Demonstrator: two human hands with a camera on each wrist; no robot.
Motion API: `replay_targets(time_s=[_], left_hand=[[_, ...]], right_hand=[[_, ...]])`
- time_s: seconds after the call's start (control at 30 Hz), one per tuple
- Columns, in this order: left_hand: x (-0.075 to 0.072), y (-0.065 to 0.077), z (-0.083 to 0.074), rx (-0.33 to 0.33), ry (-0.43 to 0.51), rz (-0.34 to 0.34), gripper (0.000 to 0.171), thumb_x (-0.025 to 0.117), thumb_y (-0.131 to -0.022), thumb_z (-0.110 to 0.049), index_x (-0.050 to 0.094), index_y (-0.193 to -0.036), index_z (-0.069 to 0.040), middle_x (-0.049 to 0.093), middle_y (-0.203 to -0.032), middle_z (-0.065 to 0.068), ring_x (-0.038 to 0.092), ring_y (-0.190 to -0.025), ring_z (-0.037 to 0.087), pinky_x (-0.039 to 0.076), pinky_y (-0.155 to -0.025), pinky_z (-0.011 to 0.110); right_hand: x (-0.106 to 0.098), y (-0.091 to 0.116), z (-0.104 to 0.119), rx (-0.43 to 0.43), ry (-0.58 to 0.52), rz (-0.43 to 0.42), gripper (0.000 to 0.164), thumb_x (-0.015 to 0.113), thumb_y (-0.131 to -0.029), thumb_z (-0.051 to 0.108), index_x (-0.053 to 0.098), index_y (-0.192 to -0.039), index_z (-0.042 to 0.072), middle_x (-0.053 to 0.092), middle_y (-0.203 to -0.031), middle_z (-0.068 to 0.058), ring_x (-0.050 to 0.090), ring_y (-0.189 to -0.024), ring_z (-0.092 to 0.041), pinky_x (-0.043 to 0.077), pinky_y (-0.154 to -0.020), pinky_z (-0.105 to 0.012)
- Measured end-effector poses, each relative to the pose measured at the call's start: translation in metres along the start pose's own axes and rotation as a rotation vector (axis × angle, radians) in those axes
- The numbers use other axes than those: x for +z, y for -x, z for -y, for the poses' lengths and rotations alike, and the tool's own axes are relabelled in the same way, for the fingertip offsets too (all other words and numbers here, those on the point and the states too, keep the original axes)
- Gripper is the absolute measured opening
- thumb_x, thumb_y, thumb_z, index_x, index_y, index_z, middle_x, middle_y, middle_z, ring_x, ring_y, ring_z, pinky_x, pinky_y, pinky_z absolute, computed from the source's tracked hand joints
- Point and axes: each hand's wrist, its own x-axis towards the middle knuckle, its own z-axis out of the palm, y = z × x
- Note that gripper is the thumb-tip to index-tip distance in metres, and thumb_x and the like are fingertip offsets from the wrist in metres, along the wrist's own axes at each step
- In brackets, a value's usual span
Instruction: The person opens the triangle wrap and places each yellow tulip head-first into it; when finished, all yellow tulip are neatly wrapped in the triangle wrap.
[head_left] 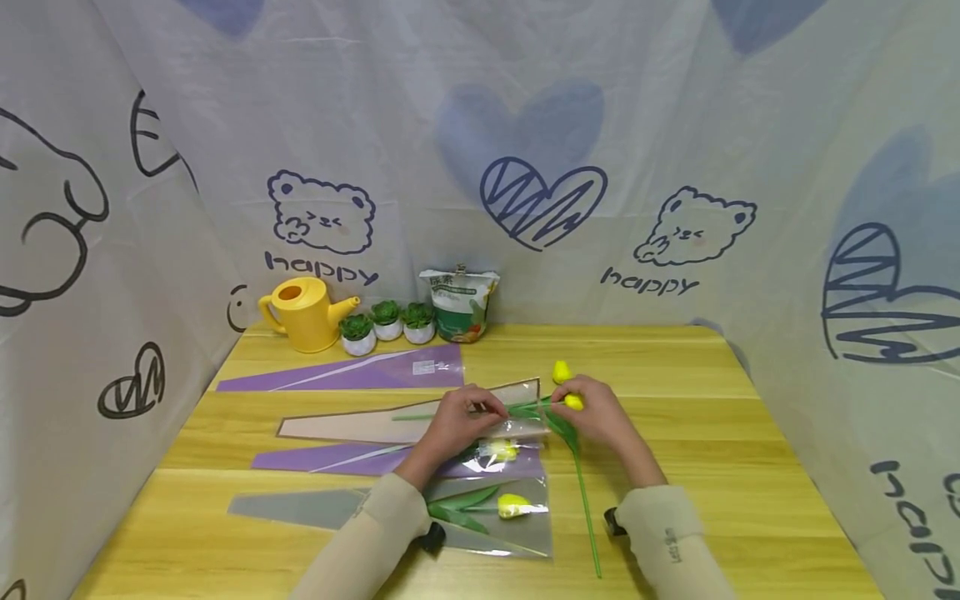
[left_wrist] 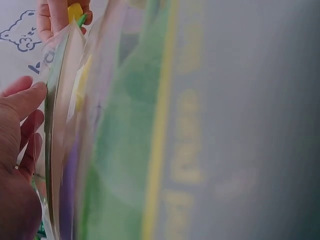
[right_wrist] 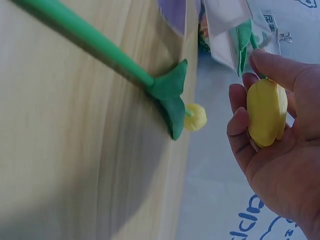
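Observation:
My left hand (head_left: 463, 421) pinches the clear front of a pale, dark-edged flower sleeve (head_left: 330, 427) near its wide mouth. In the left wrist view, the fingers of the left hand (left_wrist: 17, 140) lie at the sleeve's clear film (left_wrist: 65, 100). My right hand (head_left: 596, 412) holds a yellow tulip (head_left: 573, 402) by the stem just under its bloom. The right wrist view shows that tulip (right_wrist: 267, 112) between thumb and fingers. Its green stem and leaves lie inside the pale sleeve, the bloom outside the mouth. A loose tulip (head_left: 561, 371) lies beneath the right hand, stem toward me.
Nearer me lie a purple sleeve (head_left: 292, 460) and a grey sleeve (head_left: 292, 507), each with a yellow tulip inside. Another purple sleeve (head_left: 300, 377) lies farther back. Behind it stand a yellow watering can (head_left: 303, 317), several potted succulents (head_left: 386, 321) and a green-white bag (head_left: 459, 308).

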Motion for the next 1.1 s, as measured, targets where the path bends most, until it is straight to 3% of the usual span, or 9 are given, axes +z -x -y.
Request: replay_targets(time_s=[0.2, 0.33, 0.53, 0.73, 1.1], left_hand=[[0.0016, 0.0005, 0.0003, 0.019, 0.018, -0.007, 0.01, 0.081, -0.09, -0.009, 0.081, -0.091, -0.019, 0.076, -0.092, -0.005, 0.064, -0.088, 0.01, 0.056, -0.081, 0.029], [0.0005, 0.0017, 0.0008, -0.003, 0.023, -0.006, 0.009, 0.082, -0.09, -0.015, 0.081, -0.097, -0.02, 0.075, -0.102, -0.005, 0.065, -0.099, 0.013, 0.056, -0.092, 0.033], [-0.0049, 0.005, 0.0016, -0.041, -0.091, -0.022, 0.024, 0.081, -0.091, -0.023, 0.078, -0.114, -0.018, 0.075, -0.119, -0.002, 0.066, -0.117, 0.021, 0.052, -0.105, 0.046], [-0.0064, 0.0069, 0.0025, -0.031, -0.158, 0.048, 0.031, 0.078, -0.094, -0.025, 0.074, -0.123, -0.013, 0.076, -0.119, -0.001, 0.07, -0.11, 0.021, 0.055, -0.099, 0.045], [-0.0044, 0.0082, 0.0068, -0.042, -0.1, 0.0, 0.02, 0.08, -0.092, -0.018, 0.079, -0.111, -0.014, 0.078, -0.111, -0.001, 0.072, -0.102, 0.017, 0.059, -0.092, 0.039]], right_hand=[[0.0043, -0.0006, 0.0066, 0.006, -0.01, 0.008, 0.005, 0.075, -0.096, 0.017, 0.075, -0.094, 0.012, 0.07, -0.105, -0.006, 0.064, -0.108, -0.03, 0.05, -0.102, -0.055], [0.0051, 0.0004, 0.0083, 0.022, -0.027, 0.012, 0.005, 0.074, -0.097, 0.016, 0.076, -0.097, 0.012, 0.07, -0.107, -0.006, 0.064, -0.112, -0.032, 0.049, -0.104, -0.057], [0.0041, 0.0026, 0.0058, 0.048, -0.046, 0.01, 0.005, 0.074, -0.097, 0.017, 0.075, -0.098, 0.012, 0.07, -0.112, -0.007, 0.062, -0.121, -0.036, 0.046, -0.108, -0.06], [0.0046, 0.0033, 0.0028, 0.064, -0.063, 0.009, 0.006, 0.074, -0.097, 0.017, 0.076, -0.099, 0.012, 0.07, -0.117, -0.008, 0.06, -0.126, -0.038, 0.044, -0.111, -0.061], [0.0095, 0.0031, 0.004, 0.042, -0.09, -0.003, 0.008, 0.074, -0.097, 0.017, 0.075, -0.102, 0.011, 0.069, -0.12, -0.011, 0.059, -0.126, -0.038, 0.045, -0.109, -0.061]])
